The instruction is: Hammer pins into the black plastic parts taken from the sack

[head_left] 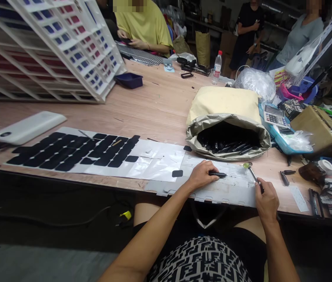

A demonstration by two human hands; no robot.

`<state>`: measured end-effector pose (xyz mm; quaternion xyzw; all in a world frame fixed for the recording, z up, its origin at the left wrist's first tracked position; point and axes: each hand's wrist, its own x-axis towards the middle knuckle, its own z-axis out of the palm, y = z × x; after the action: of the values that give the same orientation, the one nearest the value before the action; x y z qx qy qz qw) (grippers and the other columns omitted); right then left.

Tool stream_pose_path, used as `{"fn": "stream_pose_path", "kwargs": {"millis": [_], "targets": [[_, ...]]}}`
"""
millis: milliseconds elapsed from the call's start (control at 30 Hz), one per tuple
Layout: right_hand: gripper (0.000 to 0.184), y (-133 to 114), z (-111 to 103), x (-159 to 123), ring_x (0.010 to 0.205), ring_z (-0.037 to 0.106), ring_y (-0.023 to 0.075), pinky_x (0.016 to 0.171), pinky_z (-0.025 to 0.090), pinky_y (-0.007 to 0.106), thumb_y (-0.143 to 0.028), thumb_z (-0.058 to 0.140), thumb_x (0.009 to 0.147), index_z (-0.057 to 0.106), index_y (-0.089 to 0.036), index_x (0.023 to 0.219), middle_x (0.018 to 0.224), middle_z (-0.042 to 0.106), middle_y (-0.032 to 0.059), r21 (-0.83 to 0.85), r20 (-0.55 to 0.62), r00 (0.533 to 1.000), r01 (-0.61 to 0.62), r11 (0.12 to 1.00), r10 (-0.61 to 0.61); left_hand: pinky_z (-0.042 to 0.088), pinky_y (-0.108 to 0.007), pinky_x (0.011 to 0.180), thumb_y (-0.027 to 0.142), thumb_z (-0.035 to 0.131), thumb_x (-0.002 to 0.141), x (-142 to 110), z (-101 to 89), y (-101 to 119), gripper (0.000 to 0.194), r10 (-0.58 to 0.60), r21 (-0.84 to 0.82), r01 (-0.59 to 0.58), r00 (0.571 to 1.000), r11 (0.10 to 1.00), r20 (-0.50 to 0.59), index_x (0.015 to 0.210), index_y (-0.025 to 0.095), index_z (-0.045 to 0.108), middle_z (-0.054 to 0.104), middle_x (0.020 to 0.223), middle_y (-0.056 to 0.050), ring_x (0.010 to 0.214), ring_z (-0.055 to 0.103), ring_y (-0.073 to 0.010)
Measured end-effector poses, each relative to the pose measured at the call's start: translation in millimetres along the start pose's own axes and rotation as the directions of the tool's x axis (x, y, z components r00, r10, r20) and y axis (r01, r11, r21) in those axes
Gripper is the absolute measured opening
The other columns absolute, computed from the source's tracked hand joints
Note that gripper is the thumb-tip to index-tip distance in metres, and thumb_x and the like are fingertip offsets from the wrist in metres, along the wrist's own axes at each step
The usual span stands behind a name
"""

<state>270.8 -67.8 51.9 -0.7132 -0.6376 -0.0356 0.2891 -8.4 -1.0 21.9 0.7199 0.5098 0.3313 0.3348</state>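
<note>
My left hand pinches a slim black pen-like piece and rests on a grey board at the table's front edge. To its right, my right hand is wrapped round the dark handle of a small hammer, whose yellowish-green head is raised near the board. Behind both hands lies a cream sack, its mouth facing me, with many similar black pieces inside. Left of my left hand, black rounded pads lie in rows on a white sheet. One loose black pad sits near the board.
A white plastic crate leans at the left, beside a dark blue tray and a white power bank-like box. At right are a blue basket, a calculator, a cardboard box and a jar. Several people are beyond the table.
</note>
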Motion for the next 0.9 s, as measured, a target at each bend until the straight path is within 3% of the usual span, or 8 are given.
{"fn": "stream_pose_path", "kwargs": {"millis": [133,333,433,533,600,633,800,900], "targets": [[0.032,25.2,10.2,6.5,0.084,0.055,0.0216,0.075,0.039,0.032,-0.033,0.05,0.092,0.074,-0.018,0.108,0.09,0.067,0.0077,-0.192,-0.084,0.995,0.036,0.981,-0.053,0.044,-0.031,0.077,0.024,0.078,0.073,0.6,0.3,1.3,0.011,0.002,0.003,-0.002,1.0,1.0,0.012,0.083,0.023,0.075,0.066,0.082,0.0,0.089,0.056,-0.0198],[0.033,28.3,18.8,1.7,0.082,0.051,0.0212,0.073,0.034,0.032,-0.033,0.045,0.095,0.072,-0.019,0.108,0.088,0.065,0.0079,-0.299,-0.146,0.98,0.086,0.95,-0.135,0.044,-0.031,0.079,0.03,0.075,0.077,-6.8,-8.9,10.6,0.014,0.102,-0.097,-0.098,0.994,0.99,0.04,0.086,0.02,0.072,0.066,0.087,-0.003,0.088,0.056,-0.0195],[0.032,26.4,18.3,-0.1,0.083,0.051,0.0208,0.074,0.034,0.032,-0.033,0.046,0.096,0.071,-0.019,0.109,0.088,0.065,0.0069,-0.308,-0.135,0.982,0.087,0.948,-0.134,0.045,-0.026,0.072,0.031,0.068,0.083,-33.0,-16.1,28.0,0.017,0.171,-0.296,-0.1,0.959,0.95,0.225,0.093,0.018,0.07,0.066,0.087,-0.002,0.079,0.058,-0.0153],[0.031,26.2,18.4,-1.0,0.083,0.051,0.0206,0.074,0.035,0.032,-0.034,0.046,0.096,0.07,-0.02,0.11,0.088,0.064,0.0063,-0.31,-0.133,0.983,0.081,0.947,-0.127,0.041,-0.022,0.06,0.029,0.066,0.082,-71.4,-11.9,41.4,0.017,0.168,-0.315,0.0,0.846,0.949,0.506,0.095,0.019,0.071,0.068,0.077,0.001,0.067,0.057,-0.0127],[0.03,26.9,19.4,-1.3,0.083,0.051,0.0206,0.074,0.034,0.032,-0.033,0.046,0.096,0.07,-0.02,0.11,0.089,0.064,0.0064,-0.32,-0.138,0.982,0.076,0.944,-0.126,0.038,-0.022,0.057,0.028,0.068,0.077,-94.7,-0.7,42.2,0.019,0.099,-0.197,0.028,0.792,0.98,0.602,0.094,0.022,0.073,0.068,0.073,0.002,0.063,0.057,-0.0132],[0.03,27.3,20.0,-1.4,0.083,0.05,0.0206,0.073,0.033,0.032,-0.033,0.046,0.096,0.07,-0.02,0.11,0.089,0.064,0.0064,-0.326,-0.139,0.982,0.075,0.942,-0.126,0.039,-0.023,0.058,0.027,0.068,0.074,-103.7,6.7,39.9,0.02,0.045,-0.117,0.034,0.789,0.992,0.612,0.094,0.023,0.074,0.069,0.073,0.002,0.064,0.059,-0.0143],[0.029,28.5,22.2,-1.6,0.082,0.05,0.0202,0.073,0.032,0.032,-0.031,0.046,0.096,0.069,-0.02,0.11,0.088,0.063,0.0058,-0.335,-0.146,0.98,0.08,0.939,-0.135,0.049,-0.032,0.077,0.032,0.059,0.078,-118.8,46.6,11.4,0.026,-0.293,0.243,0.196,0.826,0.95,0.481,0.098,0.023,0.074,0.075,0.095,-0.007,0.093,0.069,-0.0281],[0.029,27.4,21.5,-1.7,0.082,0.049,0.0199,0.073,0.032,0.032,-0.031,0.046,0.096,0.069,-0.02,0.109,0.087,0.063,0.0057,-0.34,-0.154,0.979,0.077,0.937,-0.136,0.051,-0.035,0.084,0.032,0.051,0.085,-113.7,64.4,-6.8,0.029,-0.5,0.351,0.372,0.754,0.859,0.426,0.097,0.019,0.074,0.076,0.101,-0.012,0.099,0.07,-0.0306]]}}
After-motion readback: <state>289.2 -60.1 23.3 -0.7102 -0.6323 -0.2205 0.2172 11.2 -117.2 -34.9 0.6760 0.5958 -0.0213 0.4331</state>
